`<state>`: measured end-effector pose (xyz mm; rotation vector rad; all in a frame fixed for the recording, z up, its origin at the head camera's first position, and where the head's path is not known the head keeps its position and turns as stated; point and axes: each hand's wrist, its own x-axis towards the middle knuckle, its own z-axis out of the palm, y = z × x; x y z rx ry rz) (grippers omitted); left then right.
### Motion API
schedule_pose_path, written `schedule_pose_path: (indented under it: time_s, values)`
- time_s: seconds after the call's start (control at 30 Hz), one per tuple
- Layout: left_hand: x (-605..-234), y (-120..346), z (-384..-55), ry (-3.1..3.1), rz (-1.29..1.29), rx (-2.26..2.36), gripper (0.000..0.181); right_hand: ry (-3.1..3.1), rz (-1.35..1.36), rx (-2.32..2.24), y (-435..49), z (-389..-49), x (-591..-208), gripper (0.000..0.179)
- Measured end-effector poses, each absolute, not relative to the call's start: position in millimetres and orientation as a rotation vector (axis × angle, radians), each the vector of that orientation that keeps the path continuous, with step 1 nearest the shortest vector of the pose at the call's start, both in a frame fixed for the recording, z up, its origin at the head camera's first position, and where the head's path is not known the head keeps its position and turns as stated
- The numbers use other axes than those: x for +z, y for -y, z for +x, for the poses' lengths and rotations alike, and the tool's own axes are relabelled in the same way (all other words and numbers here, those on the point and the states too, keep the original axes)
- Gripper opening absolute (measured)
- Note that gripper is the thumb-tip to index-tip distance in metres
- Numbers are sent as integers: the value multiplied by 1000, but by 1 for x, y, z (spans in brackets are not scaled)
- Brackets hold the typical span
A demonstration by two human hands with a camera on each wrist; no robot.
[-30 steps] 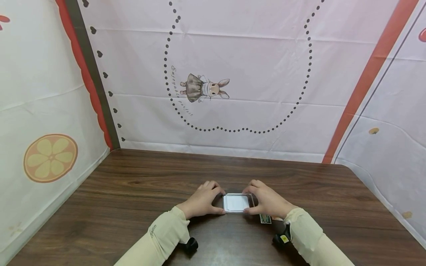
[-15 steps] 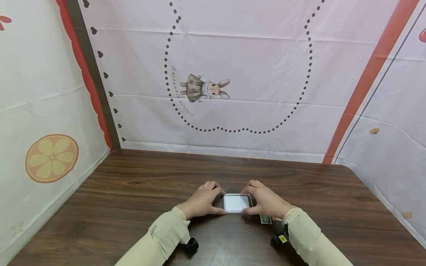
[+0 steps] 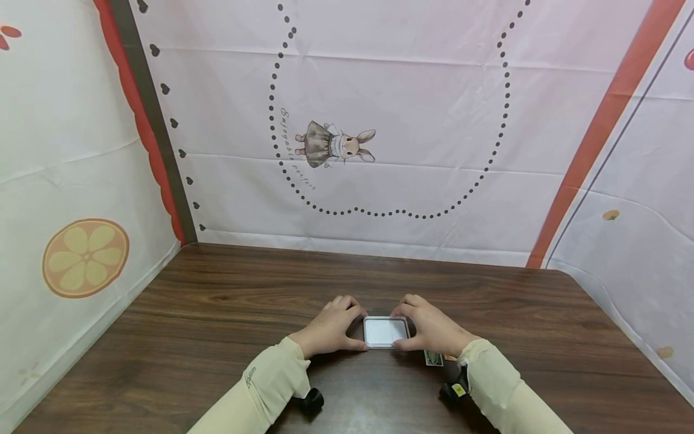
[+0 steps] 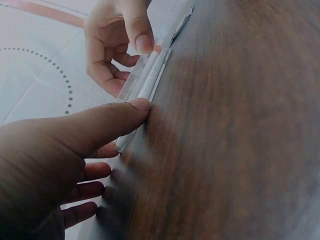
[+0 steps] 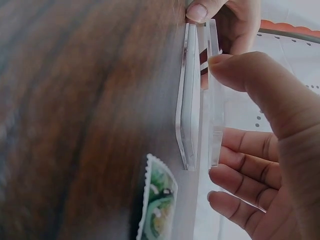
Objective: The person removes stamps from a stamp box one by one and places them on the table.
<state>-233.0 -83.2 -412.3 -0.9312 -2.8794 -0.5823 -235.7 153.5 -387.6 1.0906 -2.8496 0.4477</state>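
Observation:
On the table, a shallow clear plastic case base (image 3: 386, 333) with a white sheet in it lies flat between both hands. My left hand (image 3: 329, 327) grips its left end between thumb and fingers; in the left wrist view the thumb (image 4: 127, 116) lies along its near edge. My right hand (image 3: 435, 327) pinches a clear plastic lid (image 5: 215, 100) between thumb and fingers. In the right wrist view a narrow gap separates the lid from the base below it. The two pieces nearly line up in the head view.
A green, scallop-edged stamp (image 5: 159, 200) lies on the brown wooden table (image 3: 260, 277) below the right hand; an orange piece beside it is mostly hidden. A printed cloth (image 3: 423, 120) hangs behind the table. Black wrist cameras (image 3: 311, 402) hang under both sleeves.
My right hand has shifted slightly left with the clear lid, bringing it more squarely over the base. My left hand stays at the left end.

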Motion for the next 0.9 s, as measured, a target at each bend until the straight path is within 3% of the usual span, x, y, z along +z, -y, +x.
schedule_pose_path:
  time_s: [0.9]
  values:
    - [-412, 83, -234, 2903, -931, -597, 56, 2869, 1061, 434, -155, -237, -390, 47]
